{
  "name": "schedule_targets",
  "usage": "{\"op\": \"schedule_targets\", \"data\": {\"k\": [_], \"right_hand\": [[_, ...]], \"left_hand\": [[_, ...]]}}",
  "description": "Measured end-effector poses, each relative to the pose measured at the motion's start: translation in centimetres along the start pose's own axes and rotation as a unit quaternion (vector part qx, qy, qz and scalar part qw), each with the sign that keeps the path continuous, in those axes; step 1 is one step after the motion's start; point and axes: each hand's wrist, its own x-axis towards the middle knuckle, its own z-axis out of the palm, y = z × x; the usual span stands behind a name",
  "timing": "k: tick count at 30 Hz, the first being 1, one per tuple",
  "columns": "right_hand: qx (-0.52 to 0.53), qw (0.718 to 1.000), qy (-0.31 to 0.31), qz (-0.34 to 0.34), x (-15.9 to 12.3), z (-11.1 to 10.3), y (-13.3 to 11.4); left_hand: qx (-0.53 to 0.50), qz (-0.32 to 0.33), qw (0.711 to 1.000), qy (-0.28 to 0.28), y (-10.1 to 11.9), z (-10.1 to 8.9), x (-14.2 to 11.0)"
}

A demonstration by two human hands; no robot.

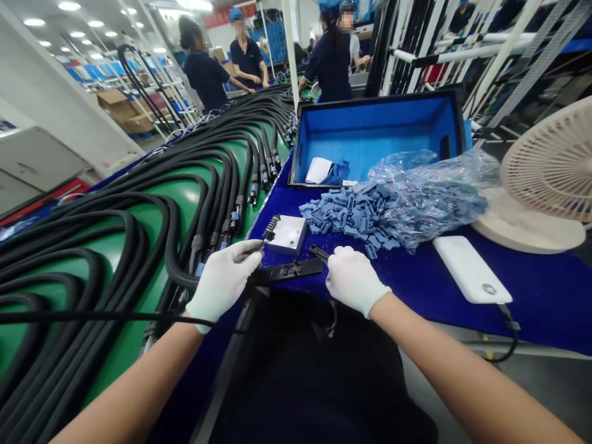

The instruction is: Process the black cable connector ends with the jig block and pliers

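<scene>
My left hand [229, 271], in a white glove, is closed in a pinch at the left edge of a silver metal block [289, 235]. What lies in its fingers is mostly hidden; a small black and silver ribbed part [271, 229] rests on the block just beyond the fingertips. My gloved right hand [351, 277] is closed around a dark hand tool [319, 253], whose rounded end points left toward the block. Between both hands a flat black bar [296, 269] with small fittings lies along the table's front edge.
Thick black hoses [185, 203] with connector ends cover the green surface at left. Small blue plastic pieces [351, 213] spill from a clear bag [430, 203] before a blue bin [374, 135]. A white power bank [472, 269] and a fan [550, 166] stand at right. Several people work behind.
</scene>
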Motion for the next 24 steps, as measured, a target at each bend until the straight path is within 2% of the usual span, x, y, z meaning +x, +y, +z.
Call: {"op": "schedule_targets", "data": {"k": [2,4,7,10,13,15,18,24], "right_hand": [[0.067,0.997,0.017,0.028,0.3,0.5,-0.3],[0.168,0.985,0.020,0.030,0.5,0.0,-0.5],[0.317,0.946,0.028,-0.057,0.7,-1.7,-1.5],[0.433,0.884,0.036,-0.172,1.1,-3.0,-3.0],[0.497,0.835,0.042,-0.233,1.7,-3.5,-4.2],[0.516,0.817,0.048,-0.252,2.1,-3.5,-4.5],[0.513,0.812,0.048,-0.275,2.3,-3.4,-4.5],[0.498,0.823,0.054,-0.267,2.0,-3.2,-4.4]], "left_hand": [[-0.052,-0.020,0.998,-0.024,0.6,-0.3,0.4],[-0.083,-0.020,0.996,-0.037,1.1,-0.6,0.8],[-0.073,0.002,0.996,-0.044,1.7,-1.0,1.2],[-0.028,0.024,0.999,-0.040,2.1,-1.3,1.4],[0.003,0.039,0.999,-0.034,2.2,-1.4,1.4],[0.012,0.047,0.998,-0.035,2.2,-1.4,1.3],[0.027,0.068,0.997,-0.031,2.1,-1.2,1.3],[0.037,0.103,0.994,-0.015,1.8,-0.4,1.3]]}}
